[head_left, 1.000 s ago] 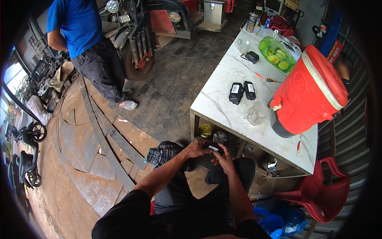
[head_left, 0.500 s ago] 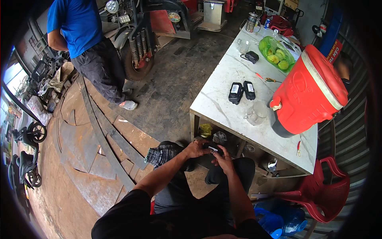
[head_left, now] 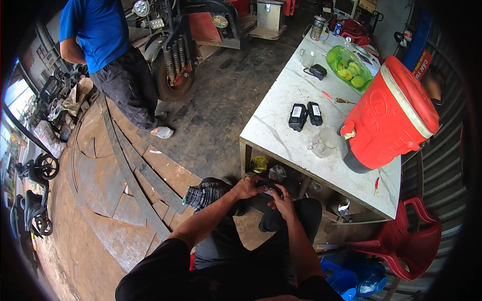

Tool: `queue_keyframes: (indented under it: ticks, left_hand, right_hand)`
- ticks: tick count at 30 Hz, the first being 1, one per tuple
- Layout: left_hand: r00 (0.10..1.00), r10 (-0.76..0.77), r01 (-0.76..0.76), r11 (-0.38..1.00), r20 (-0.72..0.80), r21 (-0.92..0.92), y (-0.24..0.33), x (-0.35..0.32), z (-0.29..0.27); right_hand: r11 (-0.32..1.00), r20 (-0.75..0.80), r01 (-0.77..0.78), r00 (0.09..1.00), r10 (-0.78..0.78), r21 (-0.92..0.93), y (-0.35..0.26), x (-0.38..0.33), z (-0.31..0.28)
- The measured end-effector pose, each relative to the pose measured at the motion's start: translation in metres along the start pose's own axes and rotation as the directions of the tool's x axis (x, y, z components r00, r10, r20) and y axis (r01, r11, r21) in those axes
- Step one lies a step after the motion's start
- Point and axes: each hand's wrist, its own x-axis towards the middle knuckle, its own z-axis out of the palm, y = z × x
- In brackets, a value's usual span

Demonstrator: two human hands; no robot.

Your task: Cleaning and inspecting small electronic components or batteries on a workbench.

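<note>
Above my lap, close to the near corner of the table, my left hand (head_left: 246,187) and my right hand (head_left: 282,202) hold a small black device (head_left: 271,189) between them. A pale patch shows on it; the fingers cover most of the rest. Both hands have their fingers curled round its ends. A grey knitted glove (head_left: 199,197) lies over my left knee. On the table, two black devices with white labels (head_left: 297,117) rest side by side, near a clear glass mug (head_left: 324,142).
The white marble-patterned table (head_left: 273,123) bears a red water cooler (head_left: 389,118), a green bag of fruit (head_left: 351,70), a screwdriver (head_left: 343,101) and a black pouch (head_left: 316,71). A red plastic chair (head_left: 401,243) is at right. A person in blue (head_left: 108,55) stands by a three-wheeled vehicle (head_left: 173,60).
The black device has tilted slightly in my hands, so less of its pale patch shows. My right fingers have shifted a little; the surroundings look the same.
</note>
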Motion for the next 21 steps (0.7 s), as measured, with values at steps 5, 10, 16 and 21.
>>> queue_keyframes:
  ticks: [5,10,16,21]
  left_hand:
    - [0.999,-0.001,0.006,0.989,0.033,-0.149,-0.001,-0.001,0.000]
    - [0.999,-0.006,0.013,0.987,0.046,-0.159,0.000,-0.002,-0.002]
    - [0.999,-0.011,0.017,0.987,0.039,-0.158,0.001,-0.002,0.000]
    - [0.998,-0.023,0.033,0.985,0.062,-0.170,0.004,-0.003,-0.001]
  right_hand:
    - [0.998,-0.023,-0.004,1.000,0.003,-0.063,-0.002,0.000,0.000]
    - [0.992,-0.054,-0.024,0.998,0.017,-0.124,-0.012,-0.005,0.002]
    - [0.991,-0.046,-0.051,0.998,0.045,-0.121,-0.014,-0.008,0.003]
    - [0.990,-0.044,-0.047,0.998,0.041,-0.134,-0.019,-0.012,0.003]
